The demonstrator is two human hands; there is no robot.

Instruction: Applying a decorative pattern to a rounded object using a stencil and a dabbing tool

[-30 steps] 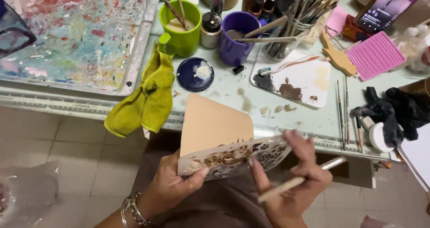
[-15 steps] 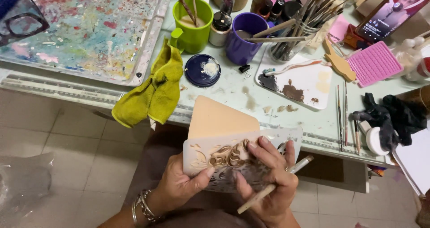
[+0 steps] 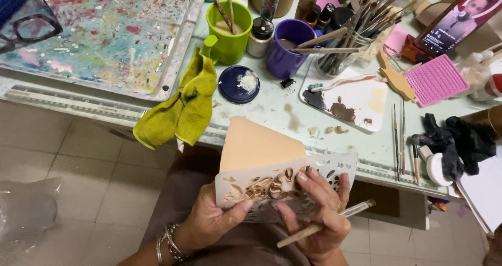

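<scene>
- My left hand [image 3: 212, 221] grips the stencil [image 3: 282, 185] against the tan panel [image 3: 259, 145].
- My right hand [image 3: 319, 213] presses the stencil, clasping a brush [image 3: 327, 223].
- Yellow cloth [image 3: 183, 106] lies at ten o'clock.

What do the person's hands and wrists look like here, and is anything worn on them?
Both hands are bare, with no gloves and no sleeves in view. The left hand has several thin silver-coloured bangles around the wrist. The right hand seems to carry a ring on one finger, though it is too small to be sure. Its fingernails look short and unpainted.
</scene>
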